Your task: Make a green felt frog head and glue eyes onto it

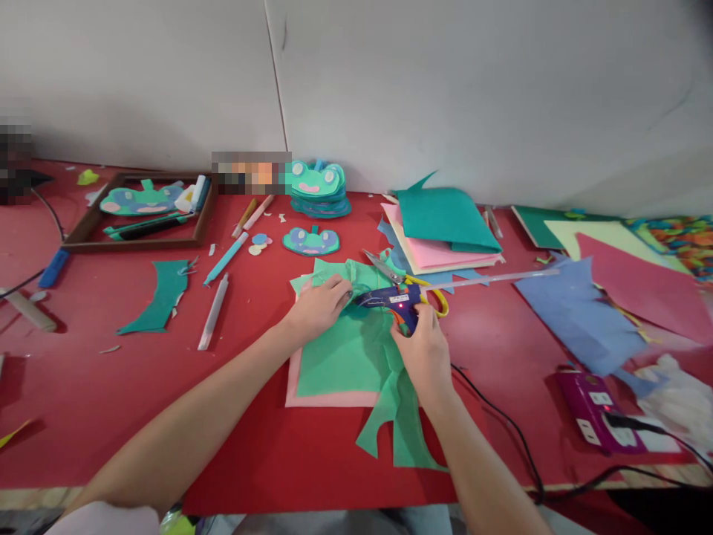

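My right hand (428,348) is wrapped round a blue hot glue gun (396,299), whose red light is lit. A long clear glue stick (493,280) sticks out of its back. The gun's nozzle points left, close to my left hand (323,303). Those fingers are pinched on a small teal felt piece (365,303), partly hidden by the hand and the gun. Beneath both hands lie light green felt sheets (339,364) on a pink sheet (294,386). Scissors (398,275) with yellow handles rest just behind the gun, and cut green strips (409,423) hang toward me.
Finished frog-face felt pieces (315,186) are stacked by the wall, with one frog face (312,241) in front. A brown tray (134,241) stands left. Folded felt (448,219) and a blue sheet (579,312) lie right, near a purple power socket (596,409) with black cord.
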`<action>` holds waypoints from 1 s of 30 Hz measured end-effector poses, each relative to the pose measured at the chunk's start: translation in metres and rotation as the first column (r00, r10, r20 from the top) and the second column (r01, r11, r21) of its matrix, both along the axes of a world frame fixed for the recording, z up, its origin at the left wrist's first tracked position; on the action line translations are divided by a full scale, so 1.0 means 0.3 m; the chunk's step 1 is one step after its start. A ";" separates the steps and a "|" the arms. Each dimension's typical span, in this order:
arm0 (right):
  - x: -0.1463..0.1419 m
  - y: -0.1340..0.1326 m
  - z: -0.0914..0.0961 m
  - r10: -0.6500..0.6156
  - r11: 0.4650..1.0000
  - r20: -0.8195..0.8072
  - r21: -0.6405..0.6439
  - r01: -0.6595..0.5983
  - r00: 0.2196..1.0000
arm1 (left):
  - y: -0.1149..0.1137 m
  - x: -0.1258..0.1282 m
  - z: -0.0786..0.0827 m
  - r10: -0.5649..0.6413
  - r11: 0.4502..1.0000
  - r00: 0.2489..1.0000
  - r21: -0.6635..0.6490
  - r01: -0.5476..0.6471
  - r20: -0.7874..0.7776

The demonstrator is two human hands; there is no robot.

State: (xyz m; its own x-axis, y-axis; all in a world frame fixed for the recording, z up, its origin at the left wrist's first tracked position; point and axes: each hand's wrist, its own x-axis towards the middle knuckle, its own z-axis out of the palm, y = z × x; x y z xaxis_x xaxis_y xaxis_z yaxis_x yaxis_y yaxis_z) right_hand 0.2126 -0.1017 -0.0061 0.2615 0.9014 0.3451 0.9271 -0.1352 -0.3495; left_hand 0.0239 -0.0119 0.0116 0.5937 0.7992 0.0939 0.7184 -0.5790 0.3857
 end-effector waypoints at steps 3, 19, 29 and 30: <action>0.002 -0.001 0.009 0.027 1.000 -0.032 0.009 -0.026 0.999 | 0.002 -0.001 -0.005 0.000 1.000 1.000 0.000 0.000 0.006; 0.030 -0.007 0.007 0.087 0.992 -0.059 0.101 -0.081 0.994 | 0.005 0.000 -0.004 -0.010 1.000 1.000 -0.013 0.010 0.002; 0.051 -0.010 0.031 0.078 0.992 -0.072 0.103 -0.071 0.994 | 0.004 0.006 -0.011 0.010 1.000 1.000 0.017 -0.010 -0.010; 0.055 -0.009 0.033 0.071 0.993 -0.084 0.100 -0.063 0.994 | 0.005 0.006 -0.012 0.013 1.000 1.000 0.016 -0.013 -0.012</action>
